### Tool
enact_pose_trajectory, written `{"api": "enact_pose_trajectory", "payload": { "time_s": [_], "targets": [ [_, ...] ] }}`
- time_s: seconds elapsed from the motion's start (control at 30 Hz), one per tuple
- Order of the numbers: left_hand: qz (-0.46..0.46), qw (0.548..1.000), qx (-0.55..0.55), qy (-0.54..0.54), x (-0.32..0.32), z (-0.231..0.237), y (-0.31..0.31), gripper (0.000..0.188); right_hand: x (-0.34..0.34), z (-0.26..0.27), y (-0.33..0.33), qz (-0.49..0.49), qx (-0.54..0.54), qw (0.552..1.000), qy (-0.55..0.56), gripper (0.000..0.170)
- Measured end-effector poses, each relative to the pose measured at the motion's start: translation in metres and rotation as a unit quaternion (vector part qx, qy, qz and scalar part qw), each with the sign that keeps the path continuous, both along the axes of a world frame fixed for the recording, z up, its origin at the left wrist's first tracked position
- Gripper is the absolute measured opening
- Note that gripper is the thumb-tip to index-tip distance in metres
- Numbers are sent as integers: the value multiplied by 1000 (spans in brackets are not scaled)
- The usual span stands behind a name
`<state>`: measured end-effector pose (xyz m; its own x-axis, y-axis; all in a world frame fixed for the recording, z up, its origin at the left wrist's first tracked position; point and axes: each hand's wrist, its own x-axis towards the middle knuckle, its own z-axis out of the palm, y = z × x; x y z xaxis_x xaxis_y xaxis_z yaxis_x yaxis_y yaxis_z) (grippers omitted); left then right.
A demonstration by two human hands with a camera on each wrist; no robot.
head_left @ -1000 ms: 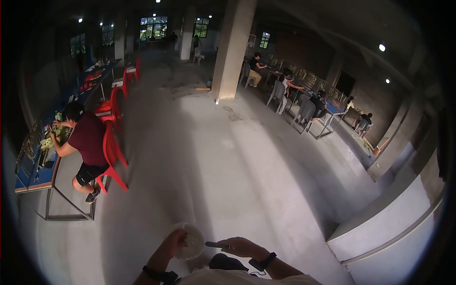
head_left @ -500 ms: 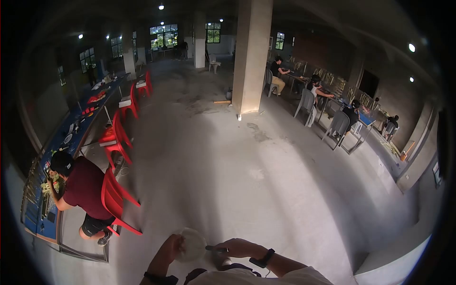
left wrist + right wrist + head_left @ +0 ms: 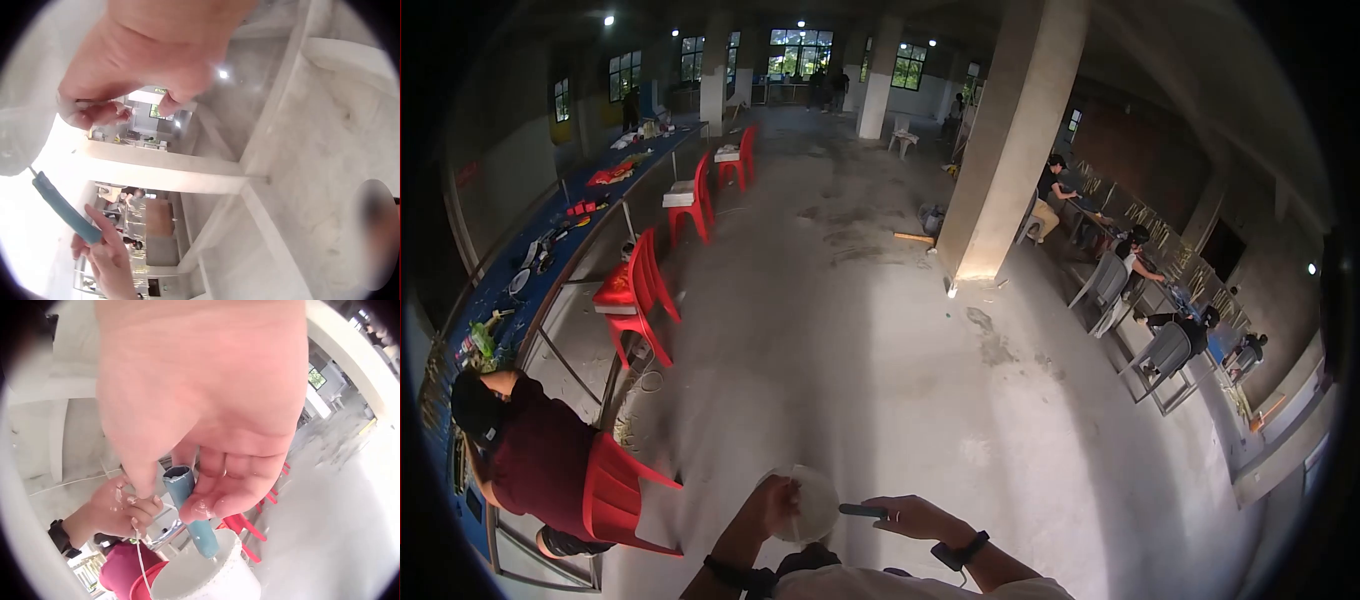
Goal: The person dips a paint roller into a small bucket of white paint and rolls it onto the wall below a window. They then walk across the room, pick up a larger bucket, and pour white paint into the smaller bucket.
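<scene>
A white round tub (image 3: 812, 510) hangs from the left hand (image 3: 775, 505), whose fingers curl round its thin handle (image 3: 144, 562). Pale smears mark that hand's fingers in the right wrist view. The right hand (image 3: 917, 518) holds a blue-green tube (image 3: 862, 510) between thumb and fingers, its far end by the tub's rim in the right wrist view. In the left wrist view the tube (image 3: 65, 209) points toward the tub (image 3: 22, 134), and a thin rod shows at its tip.
On the left, a person in a dark red shirt (image 3: 540, 460) sits on a red chair (image 3: 625, 495) at a long blue table (image 3: 550, 240). Other red chairs line it. A square pillar (image 3: 1012, 150) stands ahead; people on grey chairs (image 3: 1165, 350) sit at the right.
The head view has turned left and moved forward, so the pillar and right-hand tables have shifted right. The seated person is nearer. Both hands keep their holds.
</scene>
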<state>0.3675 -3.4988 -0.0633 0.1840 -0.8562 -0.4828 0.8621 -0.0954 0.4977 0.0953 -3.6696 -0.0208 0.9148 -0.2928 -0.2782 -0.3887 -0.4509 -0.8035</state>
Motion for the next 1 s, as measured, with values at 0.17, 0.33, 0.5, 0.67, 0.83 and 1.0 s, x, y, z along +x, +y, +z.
{"api": "enact_pose_trajectory", "payload": {
  "time_s": [0.17, 0.33, 0.5, 0.67, 0.83, 1.0],
  "targets": [
    [-29, 999, -9, -26, 118, 28, -145, 18, 84, 0, -140, -77, 13, 993, -91, 38],
    [-26, 997, -5, -74, 230, 25, -292, 20, 166, -39, -301, -188, -105, 957, -195, 10],
    [44, 997, -30, -59, 348, 9, -432, 28, 249, -116, -519, -251, -114, 953, -128, 27],
    [93, 994, -51, -37, 440, 52, -547, 29, 352, -124, -681, -131, -234, 954, -134, 39],
    [129, 990, -19, -54, 537, 51, -691, 26, 472, -76, -815, -24, -201, 977, -72, 38],
    [158, 985, 16, -61, 655, -19, -851, 27, 568, -116, -981, -58, -167, 983, -48, 22]
  ]
}}
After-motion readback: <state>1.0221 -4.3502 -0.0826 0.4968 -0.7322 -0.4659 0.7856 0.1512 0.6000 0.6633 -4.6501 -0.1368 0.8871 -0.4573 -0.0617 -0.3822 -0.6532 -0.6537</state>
